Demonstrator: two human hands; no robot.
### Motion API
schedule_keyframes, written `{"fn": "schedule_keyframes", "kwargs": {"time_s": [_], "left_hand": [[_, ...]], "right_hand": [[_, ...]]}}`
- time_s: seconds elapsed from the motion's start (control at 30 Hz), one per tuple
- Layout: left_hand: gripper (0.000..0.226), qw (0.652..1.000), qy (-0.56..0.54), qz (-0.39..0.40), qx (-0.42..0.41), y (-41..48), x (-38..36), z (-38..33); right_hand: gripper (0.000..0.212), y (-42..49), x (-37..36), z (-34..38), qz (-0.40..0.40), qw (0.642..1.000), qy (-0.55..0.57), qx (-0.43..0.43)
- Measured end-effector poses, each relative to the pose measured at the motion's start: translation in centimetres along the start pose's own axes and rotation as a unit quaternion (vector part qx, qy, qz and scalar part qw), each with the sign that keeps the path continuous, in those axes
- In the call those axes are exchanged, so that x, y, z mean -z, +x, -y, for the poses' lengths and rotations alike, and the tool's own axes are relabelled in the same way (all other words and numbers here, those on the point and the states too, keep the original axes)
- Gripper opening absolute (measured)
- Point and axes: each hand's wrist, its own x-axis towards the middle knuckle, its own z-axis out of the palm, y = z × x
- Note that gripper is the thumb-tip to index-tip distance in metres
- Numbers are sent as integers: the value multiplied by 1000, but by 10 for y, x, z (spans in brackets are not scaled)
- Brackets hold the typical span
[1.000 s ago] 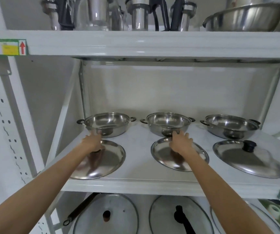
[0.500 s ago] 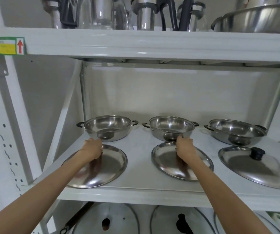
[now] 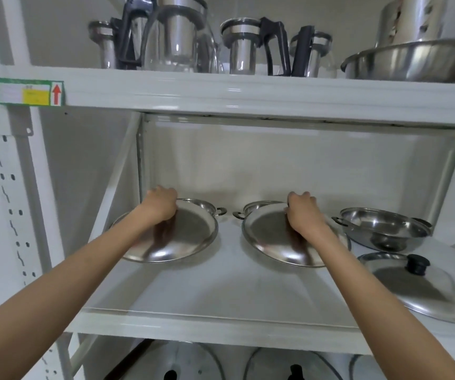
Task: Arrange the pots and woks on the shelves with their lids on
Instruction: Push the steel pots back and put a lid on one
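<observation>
Three steel pots stand in a row at the back of the middle shelf (image 3: 220,322). My left hand (image 3: 162,205) grips a steel lid (image 3: 188,237) by its knob, tilted and held over the left pot (image 3: 207,207), of which only the far rim and a handle show. In my right hand (image 3: 301,212) is a second steel lid (image 3: 270,237), raised at a slant in front of the middle pot (image 3: 253,207). The right pot (image 3: 382,229) is uncovered. Its lid (image 3: 418,289), with a black knob, lies flat in front of it.
The upper shelf (image 3: 248,91) carries glass kettles (image 3: 179,37) and a steel basin (image 3: 412,61). Glass lids (image 3: 182,363) with black knobs lie on the shelf below. White uprights (image 3: 20,187) frame the left side.
Both hands have lifted their lids off the shelf and carried them back and up over the left and middle pots. The view has moved closer and tilted upward.
</observation>
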Motion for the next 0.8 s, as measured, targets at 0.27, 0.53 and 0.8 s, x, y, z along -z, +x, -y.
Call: {"fn": "schedule_keyframes", "kwargs": {"time_s": [0.27,0.53,0.8], "left_hand": [[36,999,-7,-11,30,56,-22,-14],[35,999,27,-14,39,108,-62,-15],[35,998,43,-11,49,162,-82,-7]], "right_hand": [[31,34,-33,2,-2,1000,-8,-6],[23,101,-71,-8,16,1000,-12,-19],[27,155,-103,-13,37,999,-18,-20]]}}
